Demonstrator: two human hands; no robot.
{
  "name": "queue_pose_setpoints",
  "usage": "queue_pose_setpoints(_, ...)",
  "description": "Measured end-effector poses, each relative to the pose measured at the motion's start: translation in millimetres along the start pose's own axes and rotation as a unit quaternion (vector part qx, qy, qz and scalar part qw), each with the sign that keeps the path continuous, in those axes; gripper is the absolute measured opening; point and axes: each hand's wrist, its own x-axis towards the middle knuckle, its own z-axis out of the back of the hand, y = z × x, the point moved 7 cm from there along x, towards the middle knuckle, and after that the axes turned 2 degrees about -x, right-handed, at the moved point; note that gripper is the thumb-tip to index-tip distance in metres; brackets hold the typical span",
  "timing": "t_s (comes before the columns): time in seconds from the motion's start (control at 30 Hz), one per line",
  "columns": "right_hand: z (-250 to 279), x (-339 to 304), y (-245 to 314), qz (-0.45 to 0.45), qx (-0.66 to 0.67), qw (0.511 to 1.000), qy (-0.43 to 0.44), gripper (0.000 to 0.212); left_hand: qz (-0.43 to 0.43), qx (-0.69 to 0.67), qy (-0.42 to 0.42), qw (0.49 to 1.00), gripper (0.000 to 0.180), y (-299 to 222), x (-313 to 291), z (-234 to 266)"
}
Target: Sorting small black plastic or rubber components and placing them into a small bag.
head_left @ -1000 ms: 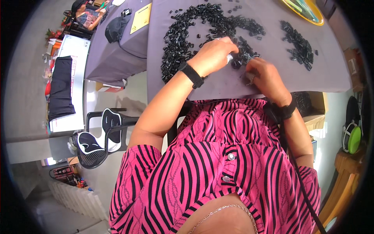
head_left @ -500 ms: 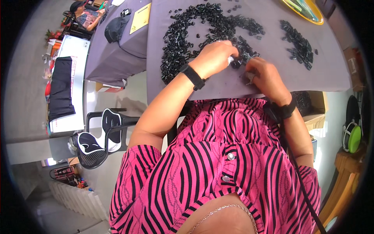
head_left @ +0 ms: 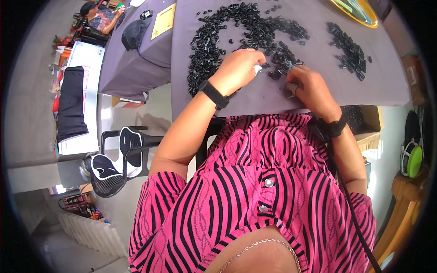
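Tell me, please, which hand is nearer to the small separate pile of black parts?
Right. The right hand lies just left of and below the small pile; the left hand is farther left, by the large pile.

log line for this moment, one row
left hand: on small black parts | right hand: pinching one part | surface: grey table

The person sat at a table (head_left: 255,98) draped in grey cloth, wearing a pink and black striped top. The left hand (head_left: 239,68) and the right hand (head_left: 309,86) met at the near edge of a wide scatter of small black parts (head_left: 227,27), fingers curled around pieces there. A smaller heap (head_left: 348,43) lay well apart to the right, near a yellow-rimmed tray (head_left: 357,9).
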Motion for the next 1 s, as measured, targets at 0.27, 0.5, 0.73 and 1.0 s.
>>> queue_pose_setpoints(0.27,0.8,-1.2,0.6,-0.008,0.014,1.000,0.002,0.024,-0.011,0.048,0.020,0.999,0.013,-3.2,7.1,-8.4)
queue_pose_setpoints(0.5,0.4,-0.7,-0.4,-0.004,0.017,1.000,-0.003,0.023,-0.005,0.066,0.029,0.997,0.009,-6.3,9.0,-9.2)
queue_pose_setpoints(0.73,1.6,-0.6,2.6,-0.007,0.010,1.000,-0.003,0.023,-0.024,0.031,0.024,0.999,0.012,-10.0,10.4,-9.4)
queue_pose_setpoints(1.0,5.7,-2.1,1.9,-0.022,0.046,0.999,0.000,0.022,0.010,-0.076,-0.003,0.997,0.027,-1.3,-3.3,9.7)
